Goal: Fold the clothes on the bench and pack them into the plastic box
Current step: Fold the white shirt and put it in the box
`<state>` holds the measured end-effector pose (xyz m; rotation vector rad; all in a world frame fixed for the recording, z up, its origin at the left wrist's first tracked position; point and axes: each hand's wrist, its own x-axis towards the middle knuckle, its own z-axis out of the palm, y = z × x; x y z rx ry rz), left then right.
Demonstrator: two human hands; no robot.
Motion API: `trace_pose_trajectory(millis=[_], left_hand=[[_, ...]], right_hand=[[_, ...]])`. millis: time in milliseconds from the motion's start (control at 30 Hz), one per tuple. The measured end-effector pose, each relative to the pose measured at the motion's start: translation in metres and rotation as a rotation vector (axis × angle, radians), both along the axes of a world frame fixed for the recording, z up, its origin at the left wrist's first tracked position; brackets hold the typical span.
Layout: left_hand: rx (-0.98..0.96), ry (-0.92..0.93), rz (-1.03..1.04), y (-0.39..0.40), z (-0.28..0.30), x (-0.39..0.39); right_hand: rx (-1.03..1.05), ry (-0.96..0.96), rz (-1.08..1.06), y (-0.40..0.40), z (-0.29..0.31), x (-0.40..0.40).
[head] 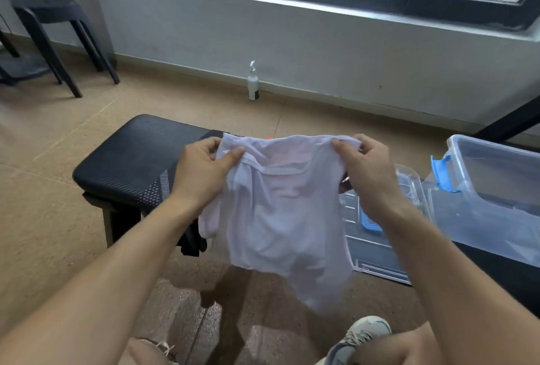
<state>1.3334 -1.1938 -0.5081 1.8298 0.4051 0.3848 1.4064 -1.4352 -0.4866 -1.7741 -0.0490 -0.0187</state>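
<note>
I hold a white T-shirt (280, 212) up in the air in front of the black padded bench (128, 160). My left hand (201, 171) grips its left shoulder and my right hand (368, 171) grips its right shoulder, collar at the top. The shirt hangs loose below my hands and hides the middle of the bench. A bit of orange cloth (268, 138) peeks over the collar, and dark cloth (191, 243) hangs off the bench edge under the shirt. The clear plastic box (496, 189) with blue latches stands on the bench at the right.
The box's clear lid (380, 236) lies flat on the bench between the shirt and the box. A white spray bottle (253, 84) stands on the floor by the wall. A black stool (52, 31) is at the far left. My shoe (359, 335) is below.
</note>
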Motion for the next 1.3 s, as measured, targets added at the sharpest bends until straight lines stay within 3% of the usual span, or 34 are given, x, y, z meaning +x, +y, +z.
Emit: trace_pose_trajectory(millis=[200, 400, 633, 767, 833, 900, 1000, 1133, 1300], left_hand=[[-0.015, -0.077, -0.108, -0.042, 0.0, -0.015], [-0.06, -0.07, -0.168, -0.054, 0.004, -0.027], [-0.203, -0.035, -0.286, -0.043, 0.009, -0.031], [-0.219, -0.075, -0.269, -0.033, 0.01, -0.028], [-0.244, -0.065, -0.316, -0.028, 0.012, -0.027], [-0.329, -0.033, -0.462, -0.021, 0.013, -0.027], [-0.386, -0.002, -0.628, -0.016, 0.02, -0.029], [-0.37, -0.028, -0.635, -0.018, 0.026, -0.03], [-0.385, -0.043, -0.678, -0.02, 0.033, -0.031]], right_hand=[[0.037, 0.061, 0.243, 0.048, -0.005, -0.044], [0.12, 0.164, 0.301, 0.061, 0.005, -0.056], [0.05, 0.137, 0.462, 0.054, 0.013, -0.056], [-0.051, -0.067, 0.394, 0.039, 0.008, -0.046], [-0.275, -0.321, 0.29, 0.028, 0.007, -0.039], [-0.491, -0.452, 0.349, 0.017, 0.013, -0.033], [-0.604, -0.338, 0.551, 0.01, 0.028, -0.033], [-0.628, -0.061, 0.712, 0.01, 0.047, -0.042], [-0.723, -0.007, 0.674, 0.016, 0.07, -0.054]])
